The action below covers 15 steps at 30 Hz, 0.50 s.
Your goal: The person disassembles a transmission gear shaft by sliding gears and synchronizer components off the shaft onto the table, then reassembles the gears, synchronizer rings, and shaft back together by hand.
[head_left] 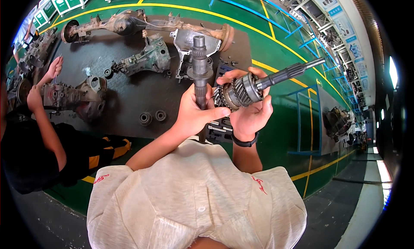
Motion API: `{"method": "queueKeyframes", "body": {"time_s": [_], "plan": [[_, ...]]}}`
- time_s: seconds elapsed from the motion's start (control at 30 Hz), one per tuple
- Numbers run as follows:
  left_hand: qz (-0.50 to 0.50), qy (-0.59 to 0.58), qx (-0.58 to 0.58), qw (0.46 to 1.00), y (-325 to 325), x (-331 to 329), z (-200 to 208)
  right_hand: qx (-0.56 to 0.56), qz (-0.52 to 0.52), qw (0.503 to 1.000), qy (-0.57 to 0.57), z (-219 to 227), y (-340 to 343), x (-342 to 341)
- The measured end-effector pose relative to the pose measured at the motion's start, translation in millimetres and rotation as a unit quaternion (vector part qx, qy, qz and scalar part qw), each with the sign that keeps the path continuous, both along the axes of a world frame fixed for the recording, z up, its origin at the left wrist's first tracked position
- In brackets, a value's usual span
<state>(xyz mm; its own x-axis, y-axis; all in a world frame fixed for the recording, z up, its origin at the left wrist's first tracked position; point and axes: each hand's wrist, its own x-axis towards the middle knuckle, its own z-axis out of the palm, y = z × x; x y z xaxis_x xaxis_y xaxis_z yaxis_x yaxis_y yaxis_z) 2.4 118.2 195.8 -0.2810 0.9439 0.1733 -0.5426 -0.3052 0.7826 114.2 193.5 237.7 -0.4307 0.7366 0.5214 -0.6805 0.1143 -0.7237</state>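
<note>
My left hand (188, 112) is closed around a bare steel splined shaft (199, 64), which stands nearly upright with a wide collar partway along it. In my right hand (251, 122), with a dark band on the wrist, lies a gear shaft (244, 92). Its helical gears rest against my fingers and palm, and its thin splined end points up and to the right. My left thumb reaches across to the lower edge of the gears. The two parts are side by side above the bench's right end.
On the dark workbench (125, 91) lie a rusty axle (125, 23), a gearbox housing (151, 59), an open bell-shaped casing (185, 42) and two loose gears (145, 118). A socket tool case (220, 132) sits below my hands. At left, a co-worker's hands (35, 98) work at another gearbox (77, 98).
</note>
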Motion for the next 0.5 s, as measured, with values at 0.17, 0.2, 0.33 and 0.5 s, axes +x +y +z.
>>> {"method": "queueKeyframes", "body": {"time_s": [0.17, 0.2, 0.33, 0.5], "plan": [[-0.055, -0.052, -0.013, 0.997, -5.3, -6.9, 0.9, 0.047, -0.002, 0.997, -0.058, 7.3, -2.9, 8.2], [-0.056, -0.051, -0.011, 0.997, -4.5, -9.4, 0.3, 0.049, -0.003, 0.997, -0.056, 8.3, -2.3, 9.7], [-0.092, -0.090, 0.007, 0.992, -4.4, -18.1, -1.1, 0.079, 0.000, 0.994, -0.074, 14.1, -1.0, 16.6], [-0.068, -0.065, 0.016, 0.995, -11.4, -21.4, 10.7, 0.086, 0.061, 0.990, -0.091, 20.5, 11.9, 20.7]]}}
